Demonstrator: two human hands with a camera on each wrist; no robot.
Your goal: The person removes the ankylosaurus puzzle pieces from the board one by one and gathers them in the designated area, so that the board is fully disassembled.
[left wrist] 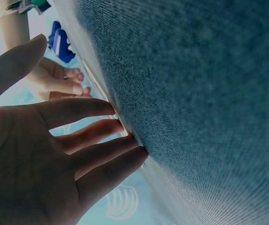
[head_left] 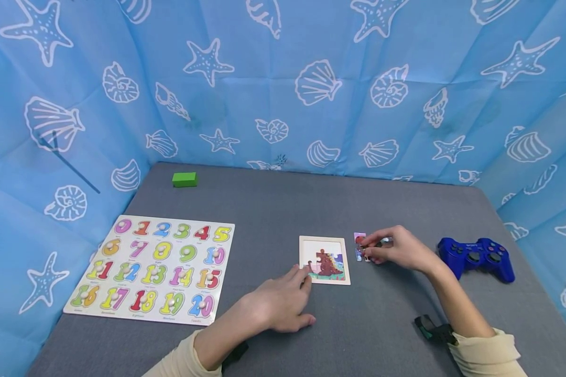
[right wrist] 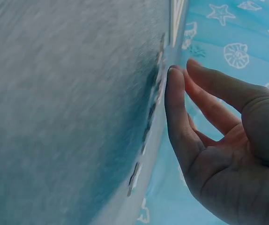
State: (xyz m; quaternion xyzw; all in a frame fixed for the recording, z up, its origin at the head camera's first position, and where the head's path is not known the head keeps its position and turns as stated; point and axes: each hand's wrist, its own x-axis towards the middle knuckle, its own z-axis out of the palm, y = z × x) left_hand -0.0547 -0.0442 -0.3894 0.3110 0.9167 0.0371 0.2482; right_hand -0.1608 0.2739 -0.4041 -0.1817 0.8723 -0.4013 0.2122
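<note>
A small jigsaw tray point(head_left: 323, 238) with a pale rim lies mid-table, partly filled with pieces that show a brown dinosaur. My left hand point(head_left: 285, 301) rests at its left edge, fingers fairly straight and fingertips right at the rim. Just right of the tray is a group of loose jigsaw pieces point(head_left: 359, 237), partly hidden by my right hand point(head_left: 401, 250). The right fingertips are over these pieces, thumb and index finger close together. In the right wrist view the pieces point(right wrist: 149, 117) lie flat in a row beside the index fingertip, and none shows between the fingers.
A number peg board point(head_left: 165, 241) covers the left of the grey table point(head_left: 264, 209). Behind it sits a green block point(head_left: 185, 180). A blue game controller point(head_left: 474, 256) lies beyond my right forearm. Blue curtain point(head_left: 264, 84) with shell prints encloses the back and sides.
</note>
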